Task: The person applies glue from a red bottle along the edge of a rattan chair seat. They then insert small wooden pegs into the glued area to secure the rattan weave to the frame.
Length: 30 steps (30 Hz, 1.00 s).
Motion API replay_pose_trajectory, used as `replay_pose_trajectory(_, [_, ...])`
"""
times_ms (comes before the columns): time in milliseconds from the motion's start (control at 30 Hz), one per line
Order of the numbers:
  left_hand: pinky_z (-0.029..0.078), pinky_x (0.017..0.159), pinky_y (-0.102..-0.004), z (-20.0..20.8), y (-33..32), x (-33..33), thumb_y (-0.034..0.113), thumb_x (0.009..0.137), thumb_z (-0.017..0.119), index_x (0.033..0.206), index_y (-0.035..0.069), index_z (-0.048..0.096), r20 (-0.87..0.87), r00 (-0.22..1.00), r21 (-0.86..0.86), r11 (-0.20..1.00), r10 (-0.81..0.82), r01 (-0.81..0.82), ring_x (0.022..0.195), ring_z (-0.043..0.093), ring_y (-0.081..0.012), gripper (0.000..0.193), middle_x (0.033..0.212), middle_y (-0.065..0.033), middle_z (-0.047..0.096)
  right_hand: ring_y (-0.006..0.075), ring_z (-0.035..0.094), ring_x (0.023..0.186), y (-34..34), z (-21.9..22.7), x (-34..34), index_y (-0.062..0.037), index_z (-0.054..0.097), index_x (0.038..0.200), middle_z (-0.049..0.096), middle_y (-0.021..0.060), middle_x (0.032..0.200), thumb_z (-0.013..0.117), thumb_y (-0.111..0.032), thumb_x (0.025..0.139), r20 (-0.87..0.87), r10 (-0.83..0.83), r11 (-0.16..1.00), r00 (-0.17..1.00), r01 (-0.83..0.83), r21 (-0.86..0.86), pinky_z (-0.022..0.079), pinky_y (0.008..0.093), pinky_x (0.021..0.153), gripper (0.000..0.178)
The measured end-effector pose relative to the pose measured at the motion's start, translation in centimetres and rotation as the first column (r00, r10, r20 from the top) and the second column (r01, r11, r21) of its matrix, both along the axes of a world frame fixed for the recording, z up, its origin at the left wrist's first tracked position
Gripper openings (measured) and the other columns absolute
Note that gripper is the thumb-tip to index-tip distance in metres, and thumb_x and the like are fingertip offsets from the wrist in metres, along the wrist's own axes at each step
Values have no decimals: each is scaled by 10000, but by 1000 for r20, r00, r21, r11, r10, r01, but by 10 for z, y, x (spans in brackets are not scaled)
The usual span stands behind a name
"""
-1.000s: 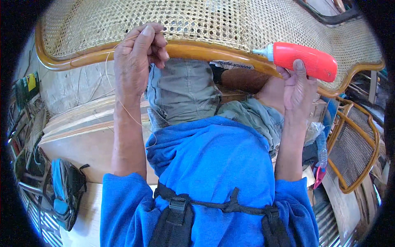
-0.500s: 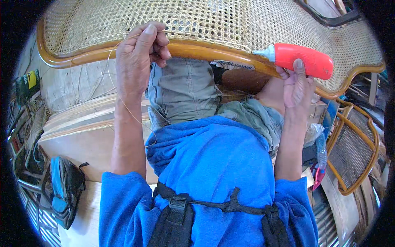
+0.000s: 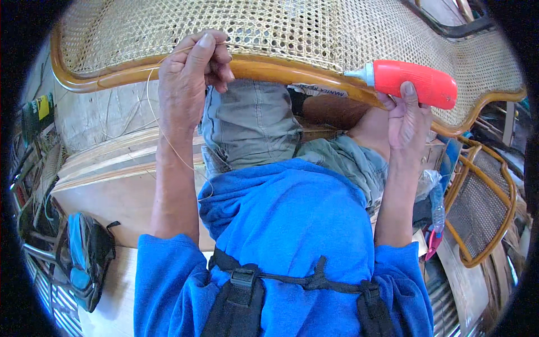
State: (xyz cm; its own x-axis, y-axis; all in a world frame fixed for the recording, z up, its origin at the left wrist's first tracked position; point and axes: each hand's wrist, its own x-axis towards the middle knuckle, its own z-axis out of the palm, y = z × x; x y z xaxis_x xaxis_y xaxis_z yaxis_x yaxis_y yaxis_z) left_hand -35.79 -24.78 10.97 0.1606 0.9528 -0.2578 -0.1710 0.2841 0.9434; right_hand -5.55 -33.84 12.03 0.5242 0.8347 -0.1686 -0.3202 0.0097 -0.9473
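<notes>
Across my lap lies a curved wooden frame (image 3: 269, 65) filled with woven cane webbing (image 3: 314, 28). My left hand (image 3: 193, 70) is closed in a pinch on a thin cane strand (image 3: 150, 92), just above the near rail. One end of the strand runs right along the webbing's edge; the rest loops down past my left wrist toward my shirt. My right hand (image 3: 407, 115) grips a red squeeze glue bottle (image 3: 418, 81), thumb on its near side. Held nearly level, the bottle points its pale nozzle (image 3: 359, 74) left at the seam between rail and webbing.
Stacked wooden boards (image 3: 112, 163) stand at left, with a dark and blue backpack (image 3: 87, 261) below them. On the right are a smaller cane-panelled frame (image 3: 485, 202), a clear plastic bottle (image 3: 437, 205) and a pink-handled tool (image 3: 432, 244). Dark metal framing (image 3: 449, 25) crosses the far right.
The glue bottle and my right hand have shifted very slightly; the nozzle stays at the seam. My left hand keeps its pinch on the strand, nearly still.
</notes>
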Motion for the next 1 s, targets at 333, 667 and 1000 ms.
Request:
replay_pose_trajectory(333, [424, 456, -206, -1, 0, 2, 249, 917, 484, 994, 19, 587, -2, 1000, 2, 1000, 16, -16, 556, 552, -88, 263, 741, -20, 575, 187, 620, 817, 12, 31, -30, -7, 567, 991, 625, 98, 925, 698, -49, 736, 334, 21, 996, 942, 8, -84, 568, 333, 664, 290])
replay_pose_trajectory(667, [423, 445, -207, -3, 0, 1, 259, 916, 491, 993, 17, 579, 10, 1000, 0, 1000, 18, -18, 550, 557, -88, 269, 743, -23, 578, 209, 618, 828, 0, 34, -32, -15, 566, 1007, 622, 94, 927, 723, 18, 689, 319, -217, 974, 922, 182, 139, 573, 356, 651, 357])
replay_pose_trajectory(1000, [418, 441, -208, -3, -1, 3, 253, 916, 490, 987, 10, 573, 8, 999, -15, 999, 36, -35, 541, 549, -93, 266, 726, -24, 567, 252, 613, 896, -2, 31, -10, -40, 540, 1071, 608, 106, 989, 638, 11, 774, 277, -48, 998, 960, 55, -19, 564, 400, 716, 317])
